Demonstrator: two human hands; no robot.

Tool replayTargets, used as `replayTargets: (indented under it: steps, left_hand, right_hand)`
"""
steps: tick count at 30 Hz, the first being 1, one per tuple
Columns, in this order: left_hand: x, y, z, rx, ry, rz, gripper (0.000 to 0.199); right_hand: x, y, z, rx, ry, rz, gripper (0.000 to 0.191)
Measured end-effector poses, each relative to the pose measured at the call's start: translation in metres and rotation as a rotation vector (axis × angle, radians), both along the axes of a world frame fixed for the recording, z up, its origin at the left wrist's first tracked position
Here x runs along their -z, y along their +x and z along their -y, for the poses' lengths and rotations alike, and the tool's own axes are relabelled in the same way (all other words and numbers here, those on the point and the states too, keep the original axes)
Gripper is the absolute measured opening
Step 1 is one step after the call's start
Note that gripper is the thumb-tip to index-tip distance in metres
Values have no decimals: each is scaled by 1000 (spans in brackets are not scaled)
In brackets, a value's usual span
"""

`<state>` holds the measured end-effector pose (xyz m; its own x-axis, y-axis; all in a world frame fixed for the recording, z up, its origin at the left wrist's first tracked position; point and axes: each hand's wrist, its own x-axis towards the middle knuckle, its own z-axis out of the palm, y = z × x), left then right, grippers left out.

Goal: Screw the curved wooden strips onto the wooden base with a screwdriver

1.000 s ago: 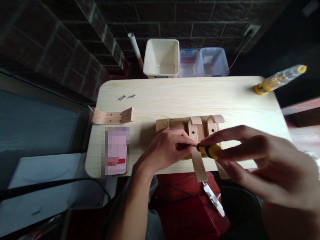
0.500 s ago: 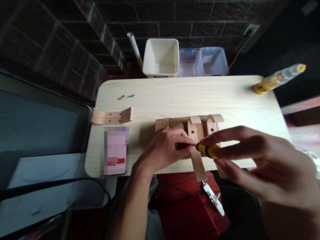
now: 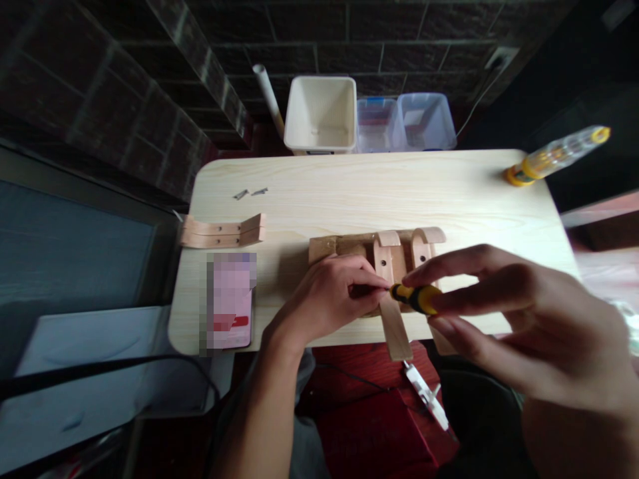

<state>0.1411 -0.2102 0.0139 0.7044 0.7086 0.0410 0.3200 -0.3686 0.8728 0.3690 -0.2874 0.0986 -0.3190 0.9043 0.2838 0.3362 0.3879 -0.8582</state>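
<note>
Fingers of the right hand [image 3: 544,319], seen in the head view, close around a short screwdriver with a yellow and black handle [image 3: 423,300], thumb below and fingers above. Its long axis runs nearly level across the view, butt toward the right palm, narrow end toward the left hand [image 3: 332,293]. How steeply it dips in depth, I cannot tell.

Left finger and thumb are pinched together right at that narrow end; whatever is between them is too small to make out. They sit over a pale wooden strip with a hooked far end [image 3: 395,327], whose long axis runs from the far side toward the wearer, slanting slightly right, so the screwdriver crosses it sideways. A dark round hole in the strip [image 3: 383,263] lies just beyond the pinched fingertips.

Beneath the strip is a long brown block with a rough surface [image 3: 322,249], lying crosswise on the pale wood-grain table [image 3: 349,189]. Left fingers are nearer the strip; the right hand comes in from the right, over a second hooked wooden strip [image 3: 433,235], partly hidden.
</note>
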Motion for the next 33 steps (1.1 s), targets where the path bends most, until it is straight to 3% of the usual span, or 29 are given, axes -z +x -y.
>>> replayTargets:
  steps: [7, 14, 33]
  left_hand:
    - [0, -1, 0, -3, 0, 10, 13]
    - [-1, 0, 1, 0, -6, 5, 12]
    - [-1, 0, 0, -1, 14, 8, 15]
  right_hand:
    - [-2, 3, 0, -12, -13, -1, 42]
    - [0, 0, 1, 22, -1, -16, 31]
    - [0, 3, 0, -19, -11, -19, 42]
